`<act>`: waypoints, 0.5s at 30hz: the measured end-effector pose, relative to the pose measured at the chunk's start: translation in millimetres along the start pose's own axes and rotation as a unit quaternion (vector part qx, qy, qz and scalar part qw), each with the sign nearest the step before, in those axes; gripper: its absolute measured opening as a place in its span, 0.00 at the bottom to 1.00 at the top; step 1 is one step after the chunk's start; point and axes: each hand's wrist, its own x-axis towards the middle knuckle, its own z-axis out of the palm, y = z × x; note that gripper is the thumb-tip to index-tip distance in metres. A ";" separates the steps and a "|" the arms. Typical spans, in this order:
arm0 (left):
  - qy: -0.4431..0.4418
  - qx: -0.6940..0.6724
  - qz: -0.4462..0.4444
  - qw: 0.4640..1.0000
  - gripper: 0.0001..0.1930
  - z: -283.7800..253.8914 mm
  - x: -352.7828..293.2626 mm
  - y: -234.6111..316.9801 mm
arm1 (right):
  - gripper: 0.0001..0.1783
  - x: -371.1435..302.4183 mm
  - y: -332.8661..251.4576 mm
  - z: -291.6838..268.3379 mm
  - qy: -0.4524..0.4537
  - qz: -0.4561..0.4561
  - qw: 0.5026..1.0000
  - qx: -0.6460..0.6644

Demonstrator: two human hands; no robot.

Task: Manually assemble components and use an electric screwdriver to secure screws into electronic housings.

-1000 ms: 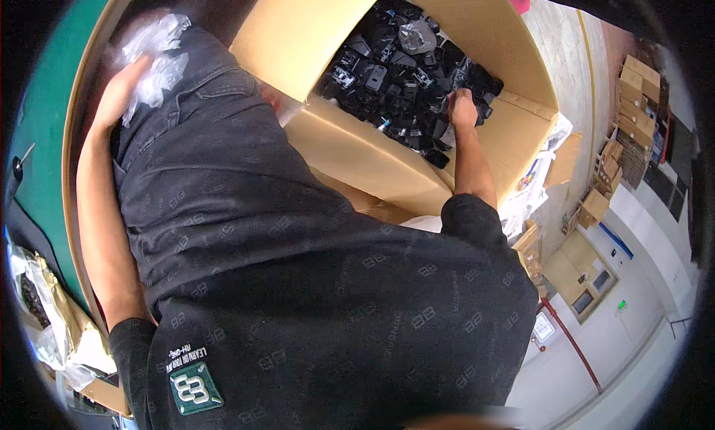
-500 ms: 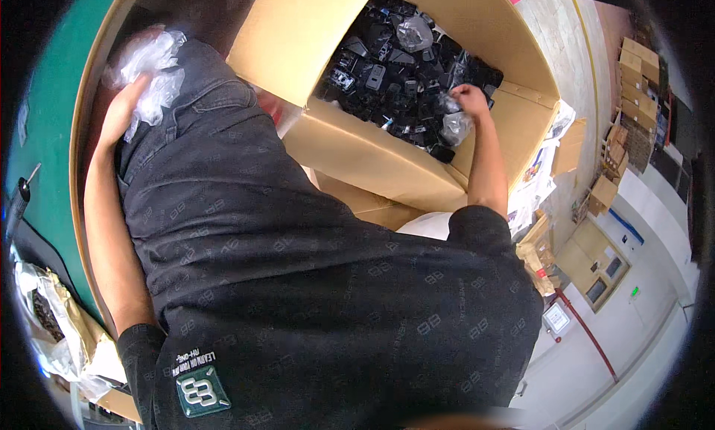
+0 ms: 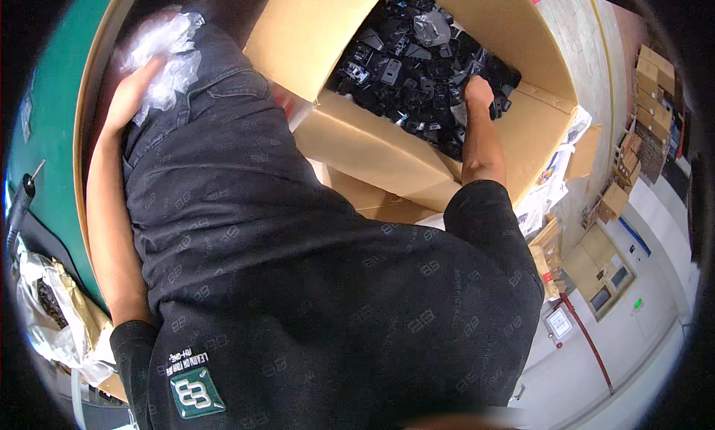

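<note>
My left hand (image 3: 138, 91) is closed around a bunch of crumpled clear plastic bags (image 3: 165, 51), beside the leg of my dark jeans. My right hand (image 3: 479, 95) reaches down into a large open cardboard box (image 3: 357, 143) and looks closed, its fingertips largely hidden. Right at its fingers are black plastic parts (image 3: 428, 87) and a bit of clear plastic film (image 3: 478, 60); whether they grip either one I cannot make out. Another clear plastic bag (image 3: 432, 29) lies on the parts toward the box's far side.
A green work surface (image 3: 52, 162) with a brown rim runs along my left, bearing a screwdriver (image 3: 24, 195). Nearer on that side sits a plastic-lined bag of small dark pieces (image 3: 52, 303). Stacked cartons (image 3: 654, 87) stand far right, and white wrappings (image 3: 547, 184) adjoin the box.
My right hand has moved a little farther into the box, and the clear bag beneath it is now mostly covered. The left hand keeps its bunch of plastic bags. The whole view has shifted slightly.
</note>
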 end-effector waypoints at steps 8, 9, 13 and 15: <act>-0.002 -0.013 -0.024 1.000 0.27 0.2 -5.8 -5.3 | 0.14 -3.7 10.8 -13.8 0.383 -0.222 0.867 0.229; -0.008 -0.017 -0.022 1.000 0.27 0.2 -5.3 -2.0 | 0.16 5.4 13.0 -23.8 0.290 -0.147 0.909 0.262; -0.017 -0.057 -0.049 0.997 0.27 2.3 -8.5 6.3 | 0.17 12.5 -25.1 -65.7 0.103 -0.039 0.985 0.132; -0.014 -0.069 -0.048 0.996 0.26 4.1 -8.0 10.6 | 0.19 27.5 -27.7 -66.2 0.044 -0.047 0.997 0.030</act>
